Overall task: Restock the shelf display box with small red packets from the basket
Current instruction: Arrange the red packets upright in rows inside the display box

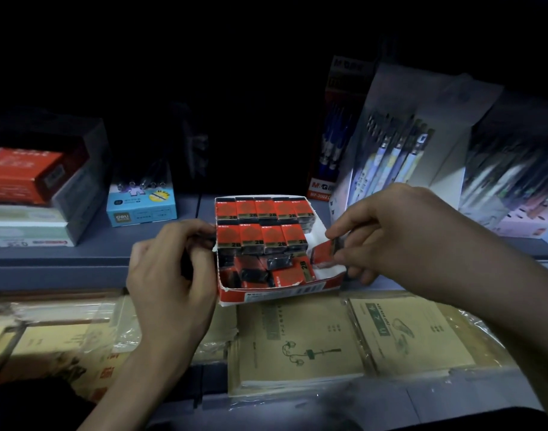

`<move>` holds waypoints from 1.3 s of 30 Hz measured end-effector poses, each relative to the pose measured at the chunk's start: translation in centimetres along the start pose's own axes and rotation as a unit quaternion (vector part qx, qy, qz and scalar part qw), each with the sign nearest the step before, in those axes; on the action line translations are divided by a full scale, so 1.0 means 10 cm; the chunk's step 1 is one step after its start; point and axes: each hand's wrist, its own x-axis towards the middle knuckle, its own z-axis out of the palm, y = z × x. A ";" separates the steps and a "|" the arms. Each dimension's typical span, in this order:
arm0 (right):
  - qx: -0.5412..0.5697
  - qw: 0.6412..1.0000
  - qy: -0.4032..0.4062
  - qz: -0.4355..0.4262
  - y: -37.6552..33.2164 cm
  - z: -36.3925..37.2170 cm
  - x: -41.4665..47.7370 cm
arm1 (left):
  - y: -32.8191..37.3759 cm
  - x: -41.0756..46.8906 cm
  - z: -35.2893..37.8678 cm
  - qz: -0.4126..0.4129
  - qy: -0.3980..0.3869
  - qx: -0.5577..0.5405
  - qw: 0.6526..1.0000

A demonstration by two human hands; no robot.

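Head view: a red-and-white cardboard display box (278, 293) sits between the hands. The left hand (170, 269) grips its nearest wall. The right hand (387, 231) pinches a small red rectangular packet (324, 251) just inside the opposite wall, its lower fingers hidden behind the box.

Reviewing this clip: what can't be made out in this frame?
All in the head view.
Basket: outside the frame entirely.
Left hand: its curled fingers hide what it holds beside the display box; dark, blurred.
Shelf back above the box: too dark.
Red packet pinched by right hand: print blurred, fingers cover it.
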 end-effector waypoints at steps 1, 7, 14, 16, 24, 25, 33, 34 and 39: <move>-0.018 1.000 0.004 -0.010 0.01 0.01 0.00 | 0.00 0.00 0.00 0.002 0.000 0.000 1.000; -0.127 0.988 0.050 -0.068 0.01 0.11 0.05 | 0.00 0.00 0.00 0.001 0.001 -0.001 1.000; -0.156 0.984 0.068 -0.046 0.01 0.22 0.11 | -0.01 0.00 0.00 -0.002 0.001 -0.001 1.000; -0.181 0.978 0.097 -0.037 -0.01 0.28 0.13 | -0.01 0.00 0.00 -0.003 0.001 -0.003 1.000; -0.140 0.981 0.132 -0.033 -0.03 0.23 0.10 | 0.00 0.00 0.00 -0.004 0.001 -0.007 1.000; -0.097 0.988 0.112 -0.043 -0.08 0.17 0.05 | 0.00 0.00 -0.01 -0.002 0.001 -0.006 1.000; -0.051 0.988 -0.003 -0.143 -0.23 0.29 -0.01 | 0.00 0.00 -0.01 -0.004 0.000 -0.007 1.000; -0.038 0.988 0.010 -0.147 -0.21 0.28 0.02 | 0.00 0.00 -0.01 -0.003 0.001 -0.009 1.000; 0.155 0.978 0.021 -0.139 -0.17 0.08 0.06 | 0.00 0.01 -0.01 0.000 -0.002 -0.011 1.000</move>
